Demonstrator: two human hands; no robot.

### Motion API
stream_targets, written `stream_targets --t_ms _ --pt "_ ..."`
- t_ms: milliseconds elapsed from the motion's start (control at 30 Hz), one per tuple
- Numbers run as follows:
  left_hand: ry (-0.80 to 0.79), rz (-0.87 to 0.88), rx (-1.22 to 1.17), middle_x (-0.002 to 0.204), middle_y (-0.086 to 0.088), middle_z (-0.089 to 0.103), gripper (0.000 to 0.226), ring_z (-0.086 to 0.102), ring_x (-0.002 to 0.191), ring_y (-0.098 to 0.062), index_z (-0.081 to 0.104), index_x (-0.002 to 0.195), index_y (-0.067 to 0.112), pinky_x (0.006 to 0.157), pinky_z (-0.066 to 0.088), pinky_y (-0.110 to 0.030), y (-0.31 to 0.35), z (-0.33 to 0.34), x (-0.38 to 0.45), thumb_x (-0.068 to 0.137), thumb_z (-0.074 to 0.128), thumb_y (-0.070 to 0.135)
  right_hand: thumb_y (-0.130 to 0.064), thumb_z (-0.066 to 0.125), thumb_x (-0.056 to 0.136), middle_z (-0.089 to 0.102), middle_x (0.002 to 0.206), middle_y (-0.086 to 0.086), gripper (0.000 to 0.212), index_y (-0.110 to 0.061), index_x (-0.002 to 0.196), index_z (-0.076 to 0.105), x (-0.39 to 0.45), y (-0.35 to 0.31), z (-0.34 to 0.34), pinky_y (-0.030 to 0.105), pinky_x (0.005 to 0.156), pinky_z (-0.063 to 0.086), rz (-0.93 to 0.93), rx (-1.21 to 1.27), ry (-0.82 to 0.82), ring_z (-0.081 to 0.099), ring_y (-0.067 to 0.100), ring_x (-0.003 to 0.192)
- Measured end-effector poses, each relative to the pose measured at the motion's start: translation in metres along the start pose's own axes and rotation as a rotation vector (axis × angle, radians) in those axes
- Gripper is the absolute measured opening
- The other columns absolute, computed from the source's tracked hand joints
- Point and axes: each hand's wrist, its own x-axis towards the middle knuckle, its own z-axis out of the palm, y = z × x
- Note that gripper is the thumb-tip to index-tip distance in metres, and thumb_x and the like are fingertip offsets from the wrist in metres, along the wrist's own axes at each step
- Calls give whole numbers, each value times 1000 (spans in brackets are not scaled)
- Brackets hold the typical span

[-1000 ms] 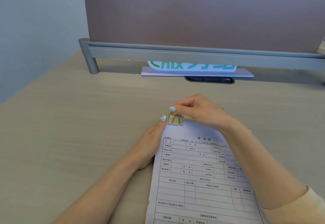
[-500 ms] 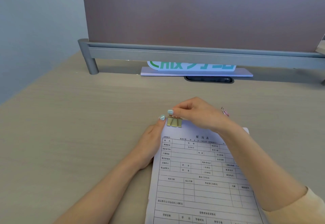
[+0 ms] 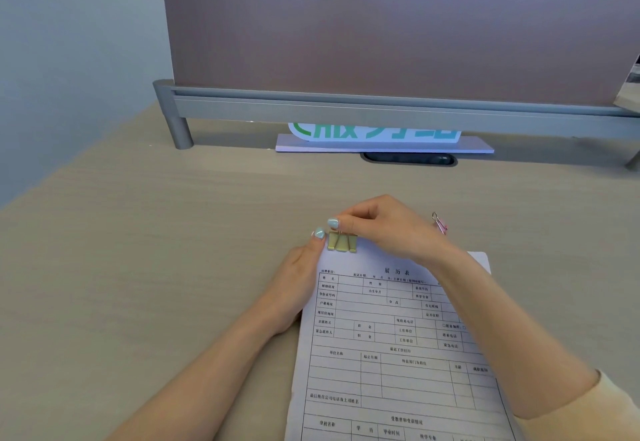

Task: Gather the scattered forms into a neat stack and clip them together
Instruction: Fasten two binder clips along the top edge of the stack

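A stack of printed forms (image 3: 391, 347) lies on the desk in front of me, its top edge pointing away. A gold binder clip (image 3: 342, 241) sits on the top left corner of the stack. My right hand (image 3: 388, 229) pinches the clip's wire handles from above. My left hand (image 3: 298, 284) lies along the left edge of the forms, holding the corner with its thumb tip just left of the clip.
A pink binder clip (image 3: 440, 224) lies on the desk (image 3: 138, 267) just behind my right wrist. Farther back stand a desk partition (image 3: 398, 31) on a grey rail, a white sign (image 3: 377, 135) beneath it and a dark cable slot (image 3: 408, 159).
The hands and gold clip have barely shifted on the corner. My right wrist moved slightly, so the pink clip behind it came into view.
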Motion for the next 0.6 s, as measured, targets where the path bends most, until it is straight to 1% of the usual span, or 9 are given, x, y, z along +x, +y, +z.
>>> stream_targets --t_ms 67,100,167,300,400,467,500,533,600 --pt "-2 1 -6 62 10 73 52 66 62 0 69 76 19 56 47 -13 -1 -1 1 96 27 43 -40 55 88 64 71 -22 27 -23 96 73 -1 0 0 13 73 40 -24 -49 48 57 -3 71" --pt "-6 -1 -11 65 8 74 53 67 65 -2 70 77 18 58 49 -15 -1 -1 1 96 28 44 -39 50 91 63 81 -20 29 -23 101 71 -1 -1 0 11 75 39 -44 -49 91 57 -2 78" --pt "-10 1 -20 67 6 74 53 68 66 -4 71 79 18 59 49 -14 -1 -1 2 96 27 44 -38 44 93 63 91 -16 31 -25 94 73 -1 -1 0 10 75 37 -40 4 183 53 -2 78" --pt "-15 10 -29 63 9 73 52 66 62 -2 70 79 19 53 47 -11 -2 -1 1 97 27 41 -38 56 88 69 70 -25 26 -29 70 73 -5 -1 -1 5 56 36 90 49 175 50 -12 57" --pt "17 2 -24 63 6 72 52 66 63 -4 70 77 19 53 48 -12 -2 0 1 96 29 43 -48 63 80 74 77 -5 24 -31 66 74 -8 1 -1 17 63 37 110 16 143 49 -2 62" --pt "42 -2 -39 64 4 71 51 65 61 -5 70 78 17 52 47 -13 -3 -1 2 96 30 43 -49 61 81 56 47 -5 36 -27 53 68 -11 1 6 22 53 33 103 -60 101 38 6 50" --pt "46 5 -40 66 3 70 50 65 61 -6 70 80 16 53 47 -13 -3 -2 2 96 30 42 -50 56 84 46 41 -11 43 -25 50 65 -11 1 9 24 51 30 107 -78 97 35 8 46" --pt "42 14 -37 68 3 71 50 66 63 -6 71 82 16 54 48 -13 -3 -2 2 96 30 41 -51 50 87 48 44 -16 44 -24 56 68 -11 0 10 24 53 32 116 -62 113 40 7 47" --pt "41 26 -27 70 4 73 50 67 67 -5 72 84 17 57 49 -13 -4 -2 3 97 30 41 -47 40 93 66 71 -19 46 -21 83 76 -8 1 9 19 67 41 100 30 158 58 2 66"
